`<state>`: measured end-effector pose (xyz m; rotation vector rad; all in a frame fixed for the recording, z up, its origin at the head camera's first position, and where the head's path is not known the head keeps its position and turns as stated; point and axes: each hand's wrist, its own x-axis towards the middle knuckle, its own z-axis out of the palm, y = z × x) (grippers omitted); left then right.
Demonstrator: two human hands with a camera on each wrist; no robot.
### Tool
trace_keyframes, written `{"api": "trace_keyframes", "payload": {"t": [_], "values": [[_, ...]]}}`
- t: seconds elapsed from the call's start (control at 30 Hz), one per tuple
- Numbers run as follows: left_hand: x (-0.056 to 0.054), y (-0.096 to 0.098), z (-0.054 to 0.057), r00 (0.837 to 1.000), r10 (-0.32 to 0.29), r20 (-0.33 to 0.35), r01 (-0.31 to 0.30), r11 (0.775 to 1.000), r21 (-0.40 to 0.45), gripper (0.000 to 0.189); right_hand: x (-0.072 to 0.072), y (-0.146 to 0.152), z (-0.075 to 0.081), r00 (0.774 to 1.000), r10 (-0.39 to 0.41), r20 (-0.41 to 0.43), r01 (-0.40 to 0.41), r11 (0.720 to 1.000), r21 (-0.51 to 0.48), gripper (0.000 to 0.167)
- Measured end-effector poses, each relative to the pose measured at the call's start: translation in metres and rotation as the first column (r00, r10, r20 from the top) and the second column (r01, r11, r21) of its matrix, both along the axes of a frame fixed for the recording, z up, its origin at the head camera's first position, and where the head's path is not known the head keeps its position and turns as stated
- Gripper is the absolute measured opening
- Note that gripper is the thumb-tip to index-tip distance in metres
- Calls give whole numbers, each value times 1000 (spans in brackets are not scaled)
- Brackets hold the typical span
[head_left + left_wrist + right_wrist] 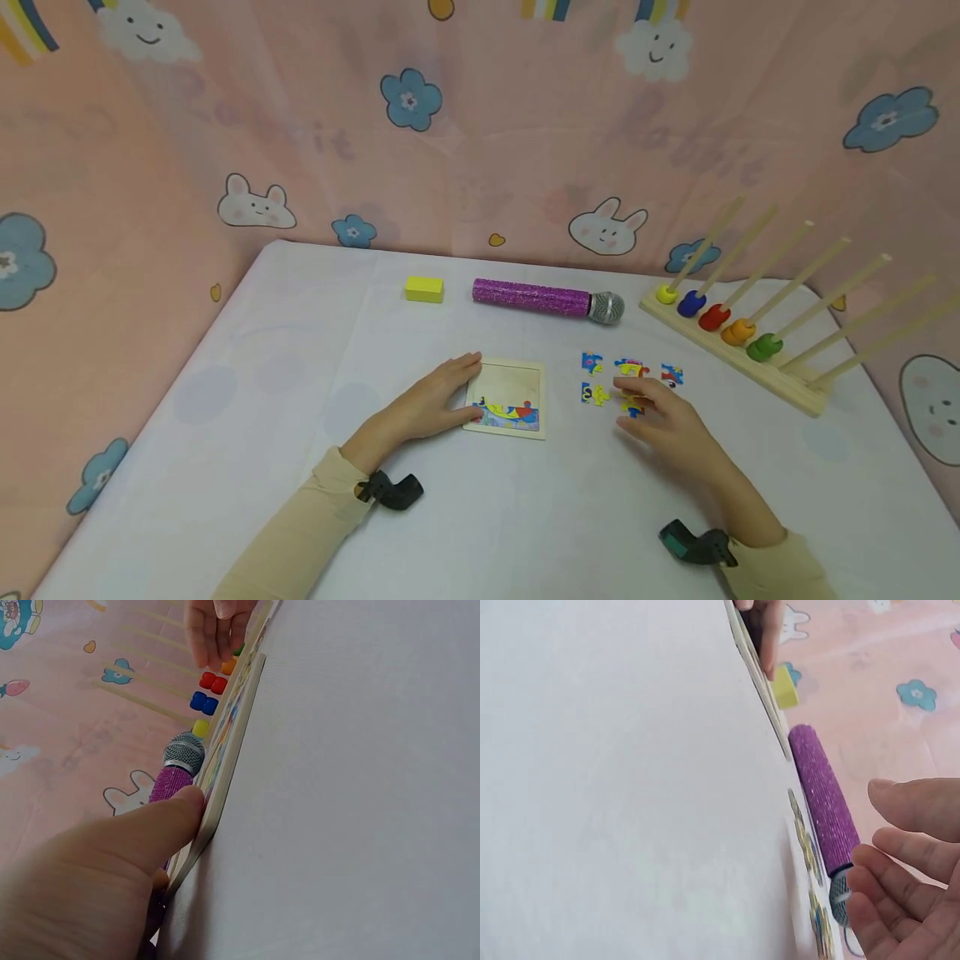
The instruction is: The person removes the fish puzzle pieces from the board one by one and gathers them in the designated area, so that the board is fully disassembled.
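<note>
A square wooden puzzle board [512, 379] lies flat on the white table, its lower part filled with colourful pieces. My left hand [420, 402] holds the board at its left side, the thumb on the lower left and the fingers at the upper left corner. The left wrist view shows the thumb [169, 825] against the frame's edge. To the board's right lie several loose puzzle pieces [592, 363], partly hidden by my right hand [671, 429]. That hand hovers above them, its fingers loosely bent and nothing between them in the right wrist view.
Behind the board lie a yellow block [424, 290] and a purple glittery microphone [532, 298]. A wooden bead stand [735, 354] with tall pegs and coloured beads stands at the right. A patterned pink cloth [480, 150] hangs behind the table.
</note>
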<state>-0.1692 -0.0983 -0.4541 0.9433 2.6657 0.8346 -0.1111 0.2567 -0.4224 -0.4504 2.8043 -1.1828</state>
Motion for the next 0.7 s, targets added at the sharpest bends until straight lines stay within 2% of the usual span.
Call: {"api": "trace_keyframes", "payload": {"t": [0.17,0.43,0.57,0.7], "values": [[-1,-1,3,1000,-18,23,18,999,-27,75,-6,-27,-2,998,58,9,-57,998,-19,45],[3,-5,11,994,-63,88,69,996,-61,86,-13,-78,-3,985,163,52,-157,982,-109,45],[6,-7,13,994,-78,75,84,994,-68,84,-15,-98,-4,978,205,47,-197,972,-129,45],[11,-9,11,996,-69,49,73,994,-80,79,-17,-113,-3,972,234,37,-227,964,-139,44]]}}
